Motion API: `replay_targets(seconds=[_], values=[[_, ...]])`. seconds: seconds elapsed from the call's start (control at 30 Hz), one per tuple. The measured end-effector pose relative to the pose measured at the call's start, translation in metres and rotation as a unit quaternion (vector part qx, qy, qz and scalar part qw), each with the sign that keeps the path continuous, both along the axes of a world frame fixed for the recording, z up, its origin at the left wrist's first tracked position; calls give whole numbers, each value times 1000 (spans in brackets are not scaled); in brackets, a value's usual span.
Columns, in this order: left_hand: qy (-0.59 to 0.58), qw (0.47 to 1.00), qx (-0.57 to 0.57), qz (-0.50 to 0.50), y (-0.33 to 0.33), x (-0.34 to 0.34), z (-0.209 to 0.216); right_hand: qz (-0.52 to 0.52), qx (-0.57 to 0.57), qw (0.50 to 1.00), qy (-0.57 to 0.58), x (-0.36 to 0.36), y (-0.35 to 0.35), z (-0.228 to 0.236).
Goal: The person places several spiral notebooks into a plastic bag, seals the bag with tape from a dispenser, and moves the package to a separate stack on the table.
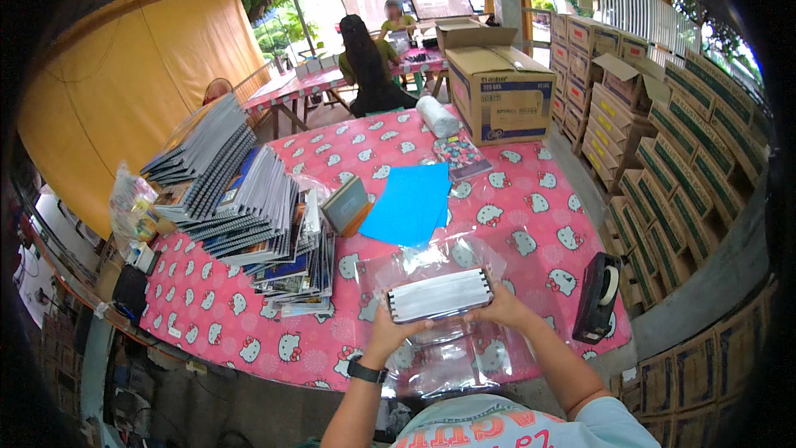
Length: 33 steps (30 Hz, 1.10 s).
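Holding a stack of notebooks (439, 297) by both ends: left hand (393, 328) closed around the left end, right hand (499, 305) around the right, thumbs along the near side. Placed close to the near edge of the table (222, 314), over clear plastic (452, 344); cannot tell whether resting on it or raised slightly above.

To do this well, press evenly from both ends and keep the page edges flush. Best to squeeze only lightly, so as not to bow the covers, and to smooth any folds out of the plastic. Watch for snags of thin film on the dark bindings.

For containers, look beyond the blue sheets (406, 203) to the big cardboard box (514, 104); cannot see inside. Likewise, cannot make out the contents of the open-flapped carton (630, 81) among the stacks at right. Beside the tall notebook pile (261, 199), at far left, find a clear bag (131, 203) with colourful items inside, too unclear to name. Near the right edge, note a black tape dispenser (590, 307) with a roll of tape (609, 284) in it.
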<state>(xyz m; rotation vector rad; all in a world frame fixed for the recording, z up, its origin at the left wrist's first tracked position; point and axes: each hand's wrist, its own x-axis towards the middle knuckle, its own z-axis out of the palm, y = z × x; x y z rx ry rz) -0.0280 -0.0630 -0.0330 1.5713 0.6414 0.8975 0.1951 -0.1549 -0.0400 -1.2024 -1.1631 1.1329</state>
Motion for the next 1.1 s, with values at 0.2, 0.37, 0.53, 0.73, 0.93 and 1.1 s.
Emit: replay_targets(seconds=[0.2,0.37,0.53,0.73,0.93,1.1], values=[[-165,975,114,92,-14,-16,45,-148,112,968,-171,8,-25,27],[212,852,474,-62,-6,-15,84,-35,193,925,-326,4,-28,46],[-66,952,277,109,-7,-48,85,15,199,927,-317,3,-15,51],[170,903,395,-12,-12,-47,32,112,220,873,-421,6,-6,46],[262,878,387,-104,-5,-56,44,174,175,857,-452,11,-15,55],[278,870,347,-212,4,-55,49,226,138,828,-494,4,-12,62]])
